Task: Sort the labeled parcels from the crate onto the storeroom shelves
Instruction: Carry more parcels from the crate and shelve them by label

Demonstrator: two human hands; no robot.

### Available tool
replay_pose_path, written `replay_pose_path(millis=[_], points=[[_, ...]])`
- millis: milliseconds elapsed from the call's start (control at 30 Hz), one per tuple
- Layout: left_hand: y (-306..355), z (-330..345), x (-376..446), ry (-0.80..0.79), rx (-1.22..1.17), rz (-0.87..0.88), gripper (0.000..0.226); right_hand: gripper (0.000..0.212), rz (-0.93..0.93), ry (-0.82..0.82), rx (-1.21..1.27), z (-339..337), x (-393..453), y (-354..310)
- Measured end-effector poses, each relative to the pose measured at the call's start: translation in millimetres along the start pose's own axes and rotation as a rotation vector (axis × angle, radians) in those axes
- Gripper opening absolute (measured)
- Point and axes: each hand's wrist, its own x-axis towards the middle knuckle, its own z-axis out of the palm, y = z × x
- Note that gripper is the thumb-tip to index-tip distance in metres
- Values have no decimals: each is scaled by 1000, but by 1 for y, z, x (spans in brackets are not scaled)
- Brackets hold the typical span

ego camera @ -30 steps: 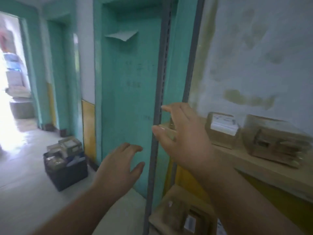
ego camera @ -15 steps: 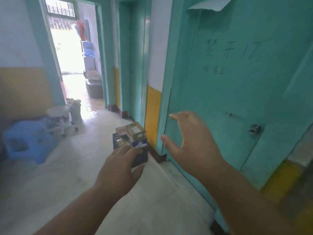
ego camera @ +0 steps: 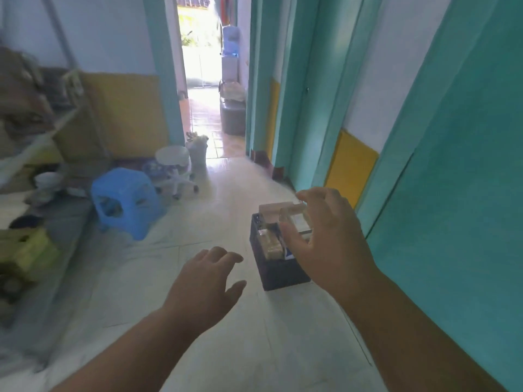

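In the head view, both arms reached forward, palms down. The left hand (ego camera: pixel 208 281) hung with fingers spread, its grip released; the right hand (ego camera: pixel 328 239), likewise released and empty, hovered before the dark crate (ego camera: pixel 278 271) on the floor (ego camera: pixel 226 207). About four parcels (ego camera: pixel 295 222) sat inside; blur prevented an exact count.

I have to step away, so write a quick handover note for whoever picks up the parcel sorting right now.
Left hand: open, holding nothing, held out over the floor.
Right hand: open, fingers spread, holding nothing, raised toward the crate.
The dark crate stands on the floor by the teal wall, with several parcels in it, some stacked above its rim.
Done: cannot be judged from this view; no parcel is in hand.
Left: pick a parcel from the crate, read its label, carry it to the shelves, repeat until the crate is emptied.
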Motion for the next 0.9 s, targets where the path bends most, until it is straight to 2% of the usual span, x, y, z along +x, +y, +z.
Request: replay_pose_path(millis=[200, 467, 667, 900], points=[[-70, 29, 153, -90, -18, 49, 50, 51, 71, 3, -25, 85, 120, 25], [-75, 50, 370, -225, -12, 280, 48, 49, 252, 132, -110, 126, 250, 96], [-72, 97, 512, -242, -76, 328, 47, 49, 297, 117, -165, 168, 354, 163], [-118, 112, 639, -251, -23, 389, 47, 49, 371, 62, -176, 233, 462, 198]])
